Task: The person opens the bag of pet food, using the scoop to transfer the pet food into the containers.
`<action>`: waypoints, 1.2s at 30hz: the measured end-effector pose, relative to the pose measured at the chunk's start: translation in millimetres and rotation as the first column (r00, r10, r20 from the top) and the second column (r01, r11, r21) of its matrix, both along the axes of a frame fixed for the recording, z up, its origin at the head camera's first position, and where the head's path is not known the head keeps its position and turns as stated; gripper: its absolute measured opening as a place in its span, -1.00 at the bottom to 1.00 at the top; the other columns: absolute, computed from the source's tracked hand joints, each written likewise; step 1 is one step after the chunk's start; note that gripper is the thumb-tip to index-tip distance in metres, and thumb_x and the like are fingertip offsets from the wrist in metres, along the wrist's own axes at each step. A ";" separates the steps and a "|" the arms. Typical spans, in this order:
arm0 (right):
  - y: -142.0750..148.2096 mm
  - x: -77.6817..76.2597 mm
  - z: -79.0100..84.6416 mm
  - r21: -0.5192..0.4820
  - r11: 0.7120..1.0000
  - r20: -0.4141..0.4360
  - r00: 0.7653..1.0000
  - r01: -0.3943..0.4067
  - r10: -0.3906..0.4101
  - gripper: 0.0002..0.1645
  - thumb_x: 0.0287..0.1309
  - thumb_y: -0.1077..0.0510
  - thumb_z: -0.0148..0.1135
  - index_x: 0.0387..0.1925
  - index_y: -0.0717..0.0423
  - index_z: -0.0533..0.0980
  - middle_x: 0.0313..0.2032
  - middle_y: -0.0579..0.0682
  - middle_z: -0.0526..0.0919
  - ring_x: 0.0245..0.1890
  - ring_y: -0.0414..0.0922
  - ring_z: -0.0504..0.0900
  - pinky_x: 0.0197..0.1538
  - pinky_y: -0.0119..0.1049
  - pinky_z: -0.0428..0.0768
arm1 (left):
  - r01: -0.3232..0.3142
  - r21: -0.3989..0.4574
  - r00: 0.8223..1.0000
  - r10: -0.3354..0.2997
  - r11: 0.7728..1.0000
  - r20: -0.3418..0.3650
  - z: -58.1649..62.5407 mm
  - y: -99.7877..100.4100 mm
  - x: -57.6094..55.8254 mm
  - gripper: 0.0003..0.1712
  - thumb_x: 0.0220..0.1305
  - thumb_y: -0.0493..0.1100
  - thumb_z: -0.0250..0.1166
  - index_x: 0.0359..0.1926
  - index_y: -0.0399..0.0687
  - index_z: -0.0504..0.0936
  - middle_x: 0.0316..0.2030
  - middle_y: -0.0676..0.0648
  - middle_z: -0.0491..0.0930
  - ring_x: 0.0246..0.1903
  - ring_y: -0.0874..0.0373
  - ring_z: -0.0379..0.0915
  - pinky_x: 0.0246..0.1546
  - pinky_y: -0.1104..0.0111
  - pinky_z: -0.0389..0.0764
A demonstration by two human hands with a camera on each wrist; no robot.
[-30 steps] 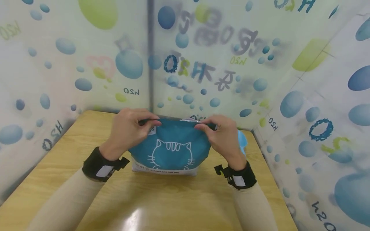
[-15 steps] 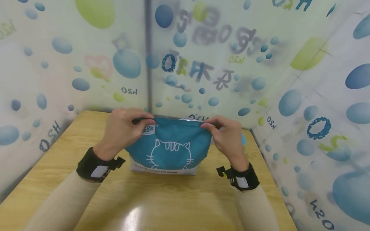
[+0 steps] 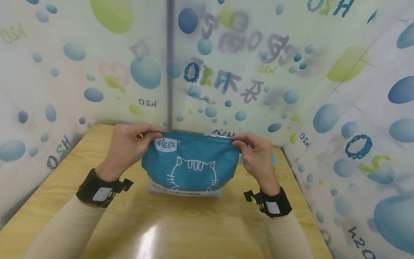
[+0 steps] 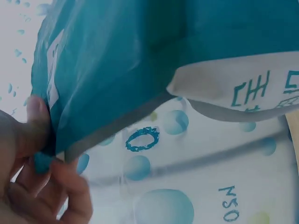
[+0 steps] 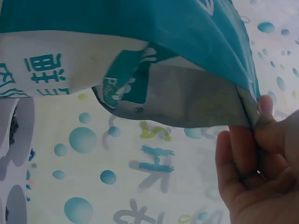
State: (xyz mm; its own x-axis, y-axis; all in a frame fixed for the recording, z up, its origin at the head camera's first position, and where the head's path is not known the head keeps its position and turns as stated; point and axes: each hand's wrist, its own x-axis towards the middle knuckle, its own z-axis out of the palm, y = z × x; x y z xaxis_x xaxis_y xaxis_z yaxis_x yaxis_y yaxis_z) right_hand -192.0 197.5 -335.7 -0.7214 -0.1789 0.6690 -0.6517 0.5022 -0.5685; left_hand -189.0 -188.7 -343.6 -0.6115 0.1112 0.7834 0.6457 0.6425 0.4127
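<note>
A teal and white pet food bag [image 3: 191, 153] stands on the wooden table, with a "4Legs" label and a white cat outline on its front. My left hand [image 3: 126, 151] pinches the left end of its top edge between thumb and fingers. At the opposite end, my right hand [image 3: 258, 156] pinches the same edge. The top is drawn out wide between them, and a shiny strip shows along its right part. The right wrist view shows the bag's grey and teal side [image 5: 187, 93] hanging folded beside the right fingers [image 5: 243, 151].
Behind my right hand a bit of a light blue object [image 3: 274, 158] shows. A pale container [image 5: 14, 135] with dark contents is at the left of the right wrist view. Patterned walls [image 3: 226, 64] close in the wooden table [image 3: 181, 230] at the back and sides.
My hands have spread apart along the top edge, the left hand moving left and the right hand slightly right. The "4Legs" label has come into full view. The bag stays in place.
</note>
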 end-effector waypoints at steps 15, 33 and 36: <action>2.1 2.4 -2.1 -0.042 0.999 0.065 0.998 0.018 -0.015 -0.86 0.45 0.33 0.58 -0.03 0.20 0.91 -0.16 0.19 0.98 -0.41 -0.46 0.74 -0.38 -0.55 0.45 | -0.042 0.047 0.999 0.042 0.998 -0.004 -13.9 -14.8 4.2 -0.87 0.43 -0.42 0.60 -0.08 -0.19 0.98 -0.27 -0.19 0.96 -0.55 0.38 0.40 -0.42 0.70 0.30; 32.7 6.0 -27.2 -0.049 0.999 0.085 0.996 0.023 -0.019 -0.90 0.51 0.32 0.54 -0.04 0.19 0.88 -0.16 0.13 0.96 -0.14 -0.45 0.83 0.10 -0.54 0.73 | -0.026 0.062 0.997 0.021 0.998 0.079 -34.1 -33.9 12.7 -0.93 0.47 -0.39 0.59 -0.08 -0.24 0.92 -0.34 -0.13 0.93 -0.36 0.70 0.62 -0.16 0.83 0.57; 40.8 7.6 -33.6 -0.021 1.000 0.069 0.998 0.006 -0.005 -0.87 0.55 0.31 0.50 -0.01 0.14 0.89 -0.13 0.09 0.98 -0.08 -0.38 0.86 0.09 -0.54 0.74 | 0.001 0.056 0.996 -0.006 0.998 0.094 -37.8 -37.5 15.4 -0.91 0.51 -0.39 0.55 -0.04 -0.23 0.92 -0.32 -0.11 0.93 -0.31 0.69 0.63 -0.12 0.82 0.58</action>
